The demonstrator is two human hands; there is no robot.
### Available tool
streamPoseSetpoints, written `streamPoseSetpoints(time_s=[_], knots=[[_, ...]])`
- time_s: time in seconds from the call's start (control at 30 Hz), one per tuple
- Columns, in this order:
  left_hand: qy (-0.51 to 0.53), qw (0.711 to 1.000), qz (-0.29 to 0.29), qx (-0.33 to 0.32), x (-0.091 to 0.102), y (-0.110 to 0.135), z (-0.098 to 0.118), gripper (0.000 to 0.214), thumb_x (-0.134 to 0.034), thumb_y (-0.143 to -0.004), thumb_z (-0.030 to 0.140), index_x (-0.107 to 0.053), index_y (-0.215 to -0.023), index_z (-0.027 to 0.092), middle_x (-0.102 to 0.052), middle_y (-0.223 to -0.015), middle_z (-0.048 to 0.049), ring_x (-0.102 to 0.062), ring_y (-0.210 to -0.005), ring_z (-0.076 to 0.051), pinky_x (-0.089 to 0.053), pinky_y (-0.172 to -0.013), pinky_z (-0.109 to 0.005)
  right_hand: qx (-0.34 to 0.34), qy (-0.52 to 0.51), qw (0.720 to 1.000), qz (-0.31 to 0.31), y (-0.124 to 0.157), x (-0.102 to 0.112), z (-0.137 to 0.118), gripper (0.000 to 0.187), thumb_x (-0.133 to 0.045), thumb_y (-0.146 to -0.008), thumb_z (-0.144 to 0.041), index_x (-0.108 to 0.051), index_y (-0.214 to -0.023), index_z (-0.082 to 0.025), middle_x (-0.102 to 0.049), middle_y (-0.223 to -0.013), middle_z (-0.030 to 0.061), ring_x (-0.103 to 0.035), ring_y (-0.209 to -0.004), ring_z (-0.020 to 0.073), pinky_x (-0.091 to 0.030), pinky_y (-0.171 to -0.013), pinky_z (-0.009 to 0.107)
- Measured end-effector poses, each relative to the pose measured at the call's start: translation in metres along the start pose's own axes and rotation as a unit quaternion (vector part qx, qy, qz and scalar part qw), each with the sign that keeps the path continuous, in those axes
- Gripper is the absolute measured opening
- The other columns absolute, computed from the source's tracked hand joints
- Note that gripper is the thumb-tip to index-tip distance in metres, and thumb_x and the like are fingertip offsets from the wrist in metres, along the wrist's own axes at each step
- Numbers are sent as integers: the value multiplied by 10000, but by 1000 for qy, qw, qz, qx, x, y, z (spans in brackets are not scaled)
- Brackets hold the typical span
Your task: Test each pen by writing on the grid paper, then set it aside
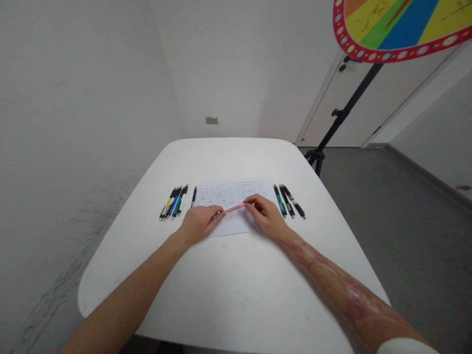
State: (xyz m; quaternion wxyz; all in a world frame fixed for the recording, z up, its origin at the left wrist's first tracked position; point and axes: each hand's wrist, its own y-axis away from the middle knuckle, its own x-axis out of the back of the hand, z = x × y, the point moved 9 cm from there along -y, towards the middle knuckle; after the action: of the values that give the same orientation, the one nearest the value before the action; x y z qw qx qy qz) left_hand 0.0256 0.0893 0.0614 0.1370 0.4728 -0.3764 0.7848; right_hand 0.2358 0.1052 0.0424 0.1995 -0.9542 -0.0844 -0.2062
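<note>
Between both hands, a slim pink pen (235,208) is held nearly level above the paper. The fingers of my left hand (202,220) pinch one end, and those of my right hand (263,212) pinch the other. Its two ends are hidden by my fingers. Underneath lies a white sheet of paper (236,226) with lines of handwriting across its upper part. A dark pen (194,195) lies along the sheet's left edge, just beyond my left hand.
Several pens (173,202) in yellow, blue, green and black lie side by side on the left of the white table (236,285). Three more, including a green pen (280,200), lie right of the paper. Behind stands a colourful wheel (401,24) on a black tripod (346,109).
</note>
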Motion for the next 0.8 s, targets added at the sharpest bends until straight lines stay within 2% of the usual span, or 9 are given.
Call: streamPoseSetpoints(time_s=[0.13, 0.37, 0.6, 0.8], knots=[[-15, 1000, -12, 11, -2, 0, -3, 350, -499, -1160, 433, -749, -1081, 201, -800, -850, -48, -731, -726, -187, -512, -702, -302, 0, -1, 1000, 3, 0, 0, 0, 215, -601, -1087, -404, -728, -1083, -231, -744, -888, 37, -616, -736, 190, -447, -674, 335], [-30, 998, -44, 28, -11, 0, -8, 342, -478, -1164, 415, -737, -1081, 208, -779, -853, -64, -700, -743, -210, -500, -718, -321, 19, 11, 1000, 17, 1, 2, -2, 188, -613, -1092, -377, -738, -1100, -236, -779, -947, 56, -674, -794, 206, -495, -737, 347], [-57, 996, -65, 15, -14, 0, -7, 389, -421, -1182, 392, -730, -1044, 201, -785, -864, -67, -684, -742, -214, -477, -721, -330, 25, 15, 999, 19, 2, 2, -1, 170, -620, -1097, -359, -739, -1117, -239, -786, -962, 55, -695, -825, 210, -503, -754, 348], [-29, 999, -31, 6, -6, 0, -4, 381, -551, -1134, 551, -763, -1140, 235, -745, -751, -22, -668, -693, -197, -441, -662, -309, 17, 17, 999, 22, 2, 3, 0, 193, -628, -1089, -386, -748, -1113, -236, -791, -937, 58, -665, -778, 207, -497, -716, 348]])
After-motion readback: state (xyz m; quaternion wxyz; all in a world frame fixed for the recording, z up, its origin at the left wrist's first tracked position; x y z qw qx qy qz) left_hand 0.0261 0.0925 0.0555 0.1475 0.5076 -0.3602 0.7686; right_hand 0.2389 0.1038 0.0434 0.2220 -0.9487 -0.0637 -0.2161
